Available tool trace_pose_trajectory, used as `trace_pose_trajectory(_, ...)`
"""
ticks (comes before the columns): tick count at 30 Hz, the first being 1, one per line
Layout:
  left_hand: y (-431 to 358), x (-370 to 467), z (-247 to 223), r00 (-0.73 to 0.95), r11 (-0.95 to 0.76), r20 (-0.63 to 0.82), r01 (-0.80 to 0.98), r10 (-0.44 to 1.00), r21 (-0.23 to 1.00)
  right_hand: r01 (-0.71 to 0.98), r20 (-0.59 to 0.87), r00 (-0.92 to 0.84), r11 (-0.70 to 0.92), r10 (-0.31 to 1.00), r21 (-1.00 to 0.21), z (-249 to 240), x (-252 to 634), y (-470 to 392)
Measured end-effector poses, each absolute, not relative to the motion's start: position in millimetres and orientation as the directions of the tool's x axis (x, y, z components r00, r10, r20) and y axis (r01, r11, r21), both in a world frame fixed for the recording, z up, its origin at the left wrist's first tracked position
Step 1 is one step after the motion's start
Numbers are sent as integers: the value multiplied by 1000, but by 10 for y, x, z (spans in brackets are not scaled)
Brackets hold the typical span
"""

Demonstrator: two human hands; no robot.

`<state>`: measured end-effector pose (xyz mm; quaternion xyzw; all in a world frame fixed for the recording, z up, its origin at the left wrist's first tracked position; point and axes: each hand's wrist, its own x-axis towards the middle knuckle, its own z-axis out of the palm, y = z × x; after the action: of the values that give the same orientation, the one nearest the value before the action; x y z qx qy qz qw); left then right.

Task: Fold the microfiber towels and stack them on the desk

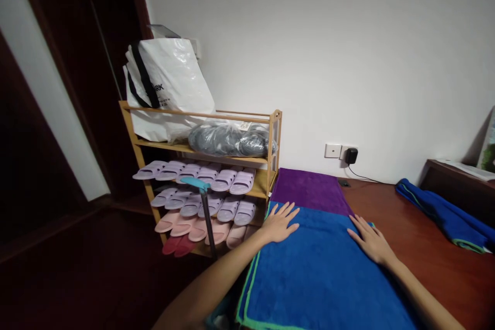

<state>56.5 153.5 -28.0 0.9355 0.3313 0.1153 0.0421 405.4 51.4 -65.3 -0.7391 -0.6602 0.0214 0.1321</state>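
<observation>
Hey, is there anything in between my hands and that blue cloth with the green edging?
Nothing visible. Your bare left hand lies flat on the blue fabric cloth with green edging, and your bare right hand lies at its right edge. The flat purple fabric piece is at the cloth's far end, not in between.

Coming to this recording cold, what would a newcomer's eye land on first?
The blue cloth, edged in green, stands out first, spread across the lower middle, with a purple cloth just beyond it. Next come the lilac, pink and red slippers lined up on the rack to the left, with a white bag above them.
</observation>
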Motion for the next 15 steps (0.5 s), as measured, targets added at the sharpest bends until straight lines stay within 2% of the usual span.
trace_pose_trajectory(5, 1453, 623, -171, 588, -620, 203, 763, 783, 184, 947, 164, 285, -251, 944, -201, -623, 4361, 229)
trace_pose_trajectory(7, 1282, 510, -77, 565, -608, 234, 769, 791, 197, 948, 218, 294, -255, 931, -190, -566, 4353, -23)
trace_pose_trajectory(8, 1150, 409, -22, 595, -642, 249, 739, 764, 205, 956, 250, 267, -223, 931, -188, -543, 4330, -197)
trace_pose_trajectory(10, 807, 143, 81, 740, -780, 250, 576, 625, 243, 979, 304, 142, -89, 942, -183, -543, 4265, -622)
trace_pose_trajectory(13, 260, -263, 141, 911, -898, 155, 328, 383, 292, 987, 283, -81, 116, 956, -107, -727, 4167, -1273)
trace_pose_trajectory(15, 13, -441, 92, 906, -900, 162, 340, 392, 272, 989, 359, -127, 143, 924, -19, -954, 4123, -1572)
